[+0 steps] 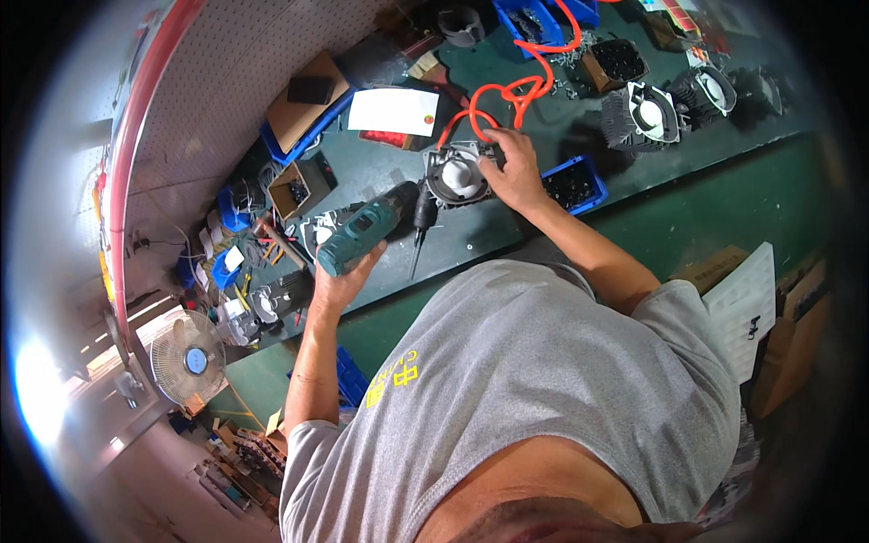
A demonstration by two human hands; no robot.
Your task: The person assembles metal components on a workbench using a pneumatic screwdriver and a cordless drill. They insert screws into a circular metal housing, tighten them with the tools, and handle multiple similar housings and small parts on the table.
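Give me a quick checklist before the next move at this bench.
1. Green power drill in hand: ok, the left hand grips it.
2. Drill's front end aimed at the domed housing: ok, it points toward the housing's left side.
3. Bit seated in a fastener: cannot tell, contact is too small to see.
4. Housing held firmly: cannot tell; the right hand is at its right edge, but pressure can't be seen.
5. Area around the housing free of loose gear: not ok, a black tool with a long thin shaft lies close on its near side, and the orange hose coils just beyond.
6. Blue parts bin stocked: ok, small dark parts inside.
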